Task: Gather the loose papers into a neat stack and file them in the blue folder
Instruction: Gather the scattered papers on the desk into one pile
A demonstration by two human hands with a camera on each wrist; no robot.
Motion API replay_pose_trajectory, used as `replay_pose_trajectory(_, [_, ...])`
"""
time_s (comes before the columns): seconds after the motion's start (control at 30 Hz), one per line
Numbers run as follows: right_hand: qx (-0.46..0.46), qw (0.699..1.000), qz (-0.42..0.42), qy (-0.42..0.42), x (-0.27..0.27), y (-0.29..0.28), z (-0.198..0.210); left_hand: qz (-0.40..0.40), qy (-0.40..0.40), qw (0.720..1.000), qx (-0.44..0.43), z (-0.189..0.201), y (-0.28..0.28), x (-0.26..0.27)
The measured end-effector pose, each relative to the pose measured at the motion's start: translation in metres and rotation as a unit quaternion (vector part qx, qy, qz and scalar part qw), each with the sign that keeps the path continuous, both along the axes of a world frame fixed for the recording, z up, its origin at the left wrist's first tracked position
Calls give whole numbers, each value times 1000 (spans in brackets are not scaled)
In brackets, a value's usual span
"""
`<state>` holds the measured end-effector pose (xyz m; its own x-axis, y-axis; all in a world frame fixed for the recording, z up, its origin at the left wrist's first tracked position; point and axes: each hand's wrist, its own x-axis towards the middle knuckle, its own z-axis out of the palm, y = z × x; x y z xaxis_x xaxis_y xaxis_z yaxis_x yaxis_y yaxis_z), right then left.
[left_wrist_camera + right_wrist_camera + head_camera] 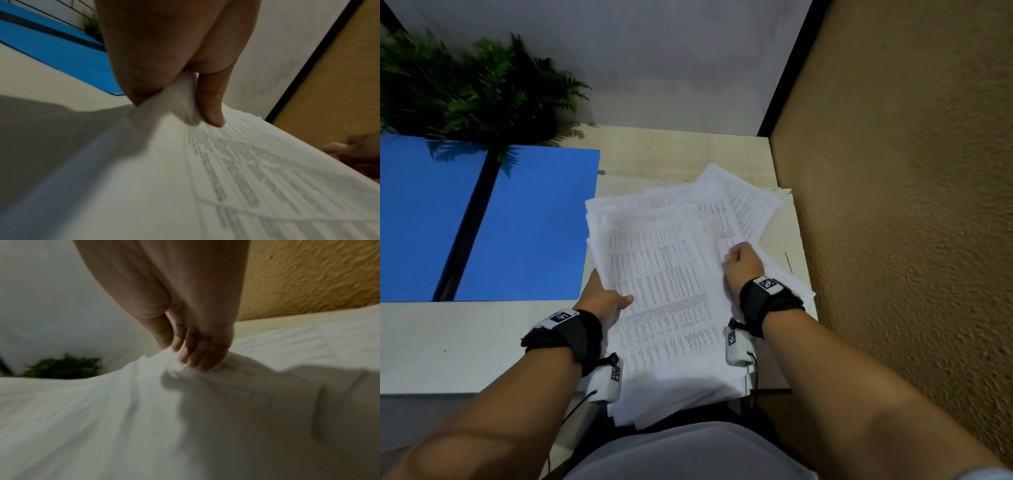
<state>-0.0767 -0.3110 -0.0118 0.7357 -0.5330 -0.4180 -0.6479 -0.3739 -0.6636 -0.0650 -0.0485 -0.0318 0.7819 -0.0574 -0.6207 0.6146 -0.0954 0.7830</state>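
1. Both forearms reach in from the near edge; each wrist wears a black strap (571, 334).
2. Left hand (602, 299) pinches the papers (664, 284) at their left edge, thumb (211, 104) on top, fingers underneath.
3. Right hand (741, 262) is curled, gripping sheets at the right edge; fingertips (193, 353) bunch the paper.
4. More sheets fan out beyond the right fingers.
5. Folder (530, 226) lies open, left of the left fingers; plant (479, 89) beyond it.

left hand (604, 298): thumb over, pinching | right hand (741, 262): fingers (197, 360) curled, gripping
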Motion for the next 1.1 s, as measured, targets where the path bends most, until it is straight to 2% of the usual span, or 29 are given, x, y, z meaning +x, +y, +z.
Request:
replay_pose_trajectory(0.07, [-100, 993, -61, 17, 4, -27, 2, -23, 7, 999, 37, 2, -1, -3])
replay_pose_trajectory(0.13, [-117, 989, -55, 67, 3, -50, 1, -16, 16, 997, 71, 4, -3, -3])
replay_pose_trajectory(0.3, [29, 997, -21, 70, 9, -65, -5, 18, 18, 998, 54, 12, -12, -8])
replay_pose_trajectory(0.37, [50, 998, -29, 37, 10, -61, -7, 40, 19, 999, 12, 16, -14, -13])
replay_pose_trajectory(0.43, [109, 992, -68, -15, 6, -54, -11, 48, 15, 998, -28, 21, -16, -17])
replay_pose_trajectory(0.5, [129, 986, -91, -44, 1, -50, -15, 53, 6, 997, -61, 24, -16, -19])
replay_pose_trajectory(0.57, [113, 989, -89, -37, -5, -45, -18, 62, 6, 995, -71, 21, -16, -16])
replay_pose_trajectory(0.7, [146, 985, -89, -26, -20, -40, -26, 74, 30, 997, 13, 11, -20, -4])
replay_pose_trajectory(0.8, [167, 984, -62, -16, -31, -37, -27, 41, -2, 993, 111, 9, -28, 5])
replay_pose_trajectory(0.9, [209, 973, -83, -42, -35, -33, -24, 17, -20, 997, 79, 13, -39, 11])
replay_pose_trajectory(1.0, [254, 960, -97, -73, -35, -34, -25, -14, 5, 999, 38, 13, -42, 9])
replay_pose_trajectory(1.1, [238, 963, -107, -64, -34, -36, -21, 4, 8, 1000, 23, 10, -36, 6])
